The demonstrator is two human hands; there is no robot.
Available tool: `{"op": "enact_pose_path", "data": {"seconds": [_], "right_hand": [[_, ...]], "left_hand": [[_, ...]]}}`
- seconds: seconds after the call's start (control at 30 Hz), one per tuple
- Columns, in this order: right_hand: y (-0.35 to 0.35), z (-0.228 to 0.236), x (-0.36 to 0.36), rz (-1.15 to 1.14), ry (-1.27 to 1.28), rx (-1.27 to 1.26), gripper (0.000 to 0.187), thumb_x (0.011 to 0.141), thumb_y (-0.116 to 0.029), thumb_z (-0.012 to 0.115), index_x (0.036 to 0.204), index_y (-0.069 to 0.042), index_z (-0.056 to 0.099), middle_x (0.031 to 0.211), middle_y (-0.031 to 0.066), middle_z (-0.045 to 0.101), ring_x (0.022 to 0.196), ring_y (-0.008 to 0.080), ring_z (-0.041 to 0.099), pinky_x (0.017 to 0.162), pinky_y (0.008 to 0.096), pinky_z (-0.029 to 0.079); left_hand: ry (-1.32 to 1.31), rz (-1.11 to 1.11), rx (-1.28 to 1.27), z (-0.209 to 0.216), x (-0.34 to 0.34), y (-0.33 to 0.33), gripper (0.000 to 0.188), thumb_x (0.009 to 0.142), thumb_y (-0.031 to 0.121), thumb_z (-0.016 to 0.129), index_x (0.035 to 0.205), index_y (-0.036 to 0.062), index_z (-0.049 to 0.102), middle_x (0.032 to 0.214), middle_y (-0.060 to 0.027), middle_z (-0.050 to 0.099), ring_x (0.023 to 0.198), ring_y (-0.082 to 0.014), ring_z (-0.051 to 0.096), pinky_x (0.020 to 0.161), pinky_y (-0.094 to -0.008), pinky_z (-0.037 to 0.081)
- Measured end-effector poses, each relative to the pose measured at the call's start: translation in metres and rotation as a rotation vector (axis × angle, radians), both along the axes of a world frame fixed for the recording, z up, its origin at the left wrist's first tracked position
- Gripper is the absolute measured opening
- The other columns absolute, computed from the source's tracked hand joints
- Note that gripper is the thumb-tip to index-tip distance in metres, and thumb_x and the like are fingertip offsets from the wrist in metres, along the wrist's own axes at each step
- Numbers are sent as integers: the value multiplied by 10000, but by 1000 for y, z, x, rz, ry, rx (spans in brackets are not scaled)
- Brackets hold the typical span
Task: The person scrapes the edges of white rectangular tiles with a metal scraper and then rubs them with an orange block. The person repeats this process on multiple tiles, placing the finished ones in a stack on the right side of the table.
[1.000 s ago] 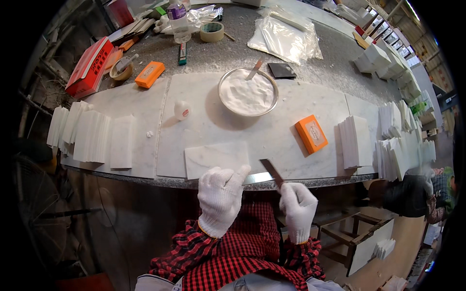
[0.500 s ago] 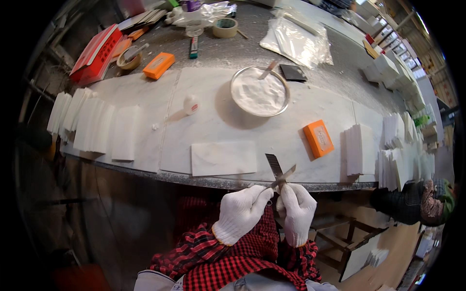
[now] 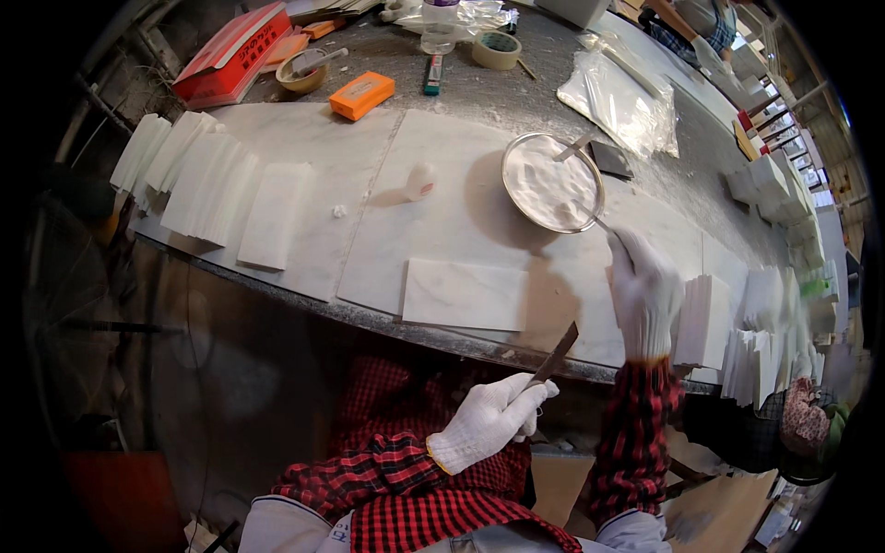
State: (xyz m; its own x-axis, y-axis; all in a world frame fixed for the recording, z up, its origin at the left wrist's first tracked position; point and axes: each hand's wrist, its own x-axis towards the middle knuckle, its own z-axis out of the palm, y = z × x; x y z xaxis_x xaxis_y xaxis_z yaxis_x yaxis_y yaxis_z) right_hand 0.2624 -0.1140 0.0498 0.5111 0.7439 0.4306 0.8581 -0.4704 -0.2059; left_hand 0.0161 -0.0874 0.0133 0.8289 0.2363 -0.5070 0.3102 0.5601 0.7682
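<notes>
My left hand [image 3: 493,415], in a white knitted glove, is closed around a flat metal scraper blade [image 3: 558,352] that points up and to the right, over the table's front edge. My gloved right hand [image 3: 643,290] reaches out to the right of the bowl and grips a thin metal spatula [image 3: 598,221]. Its tip is at the near right rim of a round metal bowl [image 3: 553,229] of white powder or paste [image 3: 551,182]. Another flat tool [image 3: 573,147] leans in the bowl's far side. Left of my right hand lies a white rectangular slab [image 3: 466,295].
Stacks of white slabs stand at the left [image 3: 207,189] and right [image 3: 702,323]. A small white bottle [image 3: 421,182], an orange box [image 3: 362,95], a tape roll [image 3: 497,50], a red box [image 3: 230,57] and plastic bags [image 3: 622,101] lie farther back. Another person [image 3: 696,32] is at the far right.
The two blades were crossed between my hands. My right hand has moved forward and right to the bowl with its spatula; my left stays low with its blade. The view has shifted.
</notes>
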Motion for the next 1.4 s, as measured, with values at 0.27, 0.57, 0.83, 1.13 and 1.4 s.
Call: {"op": "enact_pose_path", "data": {"seconds": [0.27, 0.57, 0.83, 1.13, 1.4], "right_hand": [[-26, 7, -20, -198, 442, 93, 361, 1023, -228, 657, 1300, -3, 715, 839, 149, 737, 769, 232, 725, 727, 378, 548], [-68, -15, -135, -75, 1051, 205, 194, 905, -46, 713, 1075, 40, 747, 1133, 125, 721, 1055, 201, 665, 922, 321, 505], [-65, -19, -112, -334, 944, 417, 226, 1071, -137, 612, 1149, 45, 720, 1177, 111, 727, 1076, 146, 636, 956, 291, 485], [-65, -18, -121, -292, 1004, 480, 153, 1027, -26, 582, 1069, 43, 712, 1099, 86, 724, 983, 154, 626, 907, 303, 508], [-70, -20, -110, -331, 928, 470, 206, 1056, -90, 575, 1116, 49, 715, 1019, 86, 733, 877, 136, 639, 816, 289, 507]], "left_hand": [[-86, 24, 35, -2, -3, 11, 344, 1127, 180, 522, 1393, -6, 636, 794, -30, 679, 726, -80, 639, 691, -261, 543], [-299, -133, 757, -28, 2, 15, 250, 1006, 177, 620, 1182, 9, 679, 827, -127, 727, 749, -312, 722, 679, -390, 563], [-50, -218, 1614, -6, -25, 83, 663, 795, 461, 844, 1373, 191, 663, 1570, -144, 492, 1396, -550, 429, 1178, -766, 222], [-123, -388, 1612, -13, 12, 87, 706, 856, 560, 772, 1457, 227, 608, 1632, -110, 446, 1470, -560, 367, 1150, -826, 141], [31, -231, 1615, -16, -3, 104, 749, 837, 557, 781, 1478, 215, 599, 1588, -142, 491, 1510, -488, 366, 1196, -788, 144]]}}
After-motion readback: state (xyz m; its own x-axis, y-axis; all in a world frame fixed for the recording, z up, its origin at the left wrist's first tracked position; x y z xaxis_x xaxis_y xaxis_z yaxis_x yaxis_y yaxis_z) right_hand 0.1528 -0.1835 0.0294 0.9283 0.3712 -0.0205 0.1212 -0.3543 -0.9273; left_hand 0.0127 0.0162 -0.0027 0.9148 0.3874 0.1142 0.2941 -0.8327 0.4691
